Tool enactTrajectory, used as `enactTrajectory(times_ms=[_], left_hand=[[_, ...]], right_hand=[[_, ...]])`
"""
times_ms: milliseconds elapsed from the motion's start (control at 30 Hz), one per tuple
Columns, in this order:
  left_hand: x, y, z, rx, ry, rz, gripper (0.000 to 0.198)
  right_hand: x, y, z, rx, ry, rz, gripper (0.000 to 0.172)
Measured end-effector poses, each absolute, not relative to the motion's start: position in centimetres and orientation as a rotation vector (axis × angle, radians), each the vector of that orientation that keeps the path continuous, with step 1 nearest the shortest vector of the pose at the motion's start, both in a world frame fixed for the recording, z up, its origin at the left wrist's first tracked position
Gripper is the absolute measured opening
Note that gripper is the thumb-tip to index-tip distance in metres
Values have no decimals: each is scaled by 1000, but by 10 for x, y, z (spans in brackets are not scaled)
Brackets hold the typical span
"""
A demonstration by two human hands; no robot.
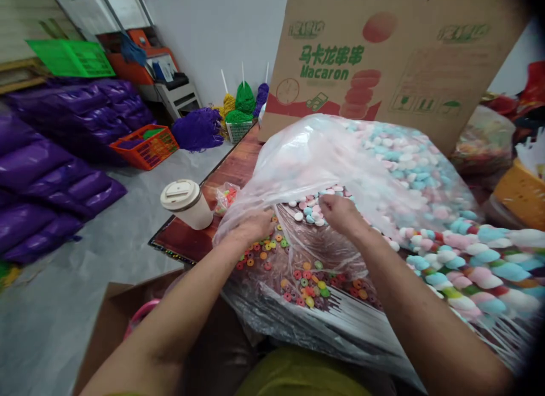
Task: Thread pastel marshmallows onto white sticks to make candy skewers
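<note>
My left hand is closed at the near edge of a big clear plastic bag, above scattered ring-shaped candies. Its fingertips are blurred, and I cannot see what they hold. My right hand is curled shut at the bag's mouth, beside loose pink, white and blue marshmallows. Whatever its fingers hold is hidden. More marshmallows fill the bag's right side. Below my hands, plastic sheeting carries colourful rings and a bundle of white sticks. Finished-looking marshmallow skewers lie in a pile on the right.
A lidded white cup stands at the table's left edge near a small candy packet. Behind the bag rises a large cardboard box. An orange basket and purple packages occupy the floor. An open carton sits below left.
</note>
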State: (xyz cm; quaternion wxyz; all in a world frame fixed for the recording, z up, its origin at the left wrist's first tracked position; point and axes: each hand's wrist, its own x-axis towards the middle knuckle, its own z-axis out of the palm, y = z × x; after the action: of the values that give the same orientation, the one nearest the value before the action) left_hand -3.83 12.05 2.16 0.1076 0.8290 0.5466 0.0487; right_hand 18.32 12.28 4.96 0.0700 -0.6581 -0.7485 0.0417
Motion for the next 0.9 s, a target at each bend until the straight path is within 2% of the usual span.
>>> enactTrajectory(times_ms=[100, 233, 333, 500, 700, 900], left_hand=[[-27, 118, 15, 2531, 1513, 47, 22], [-33, 100, 22, 2603, 1406, -49, 19], [-49, 72, 28, 2617, 1457, 42, 25], [-49, 15, 20, 2567, 1395, 113, 16], [-37, -12, 14, 2419, 1440, 166, 18], [-53, -13, 20, 2278, 1563, 302, 20]], right_hand=[[175, 101, 31, -1898, -2399, 180, 23], [190, 70, 39, -1887, -2433, 160, 24], [208, 28, 48, -1914, -2529, 192, 27], [226, -37, 24, -2091, -2658, 298, 19], [246, -49, 9, -2048, -2605, 403, 25], [273, -56, 14, -2031, -2493, 497, 20]])
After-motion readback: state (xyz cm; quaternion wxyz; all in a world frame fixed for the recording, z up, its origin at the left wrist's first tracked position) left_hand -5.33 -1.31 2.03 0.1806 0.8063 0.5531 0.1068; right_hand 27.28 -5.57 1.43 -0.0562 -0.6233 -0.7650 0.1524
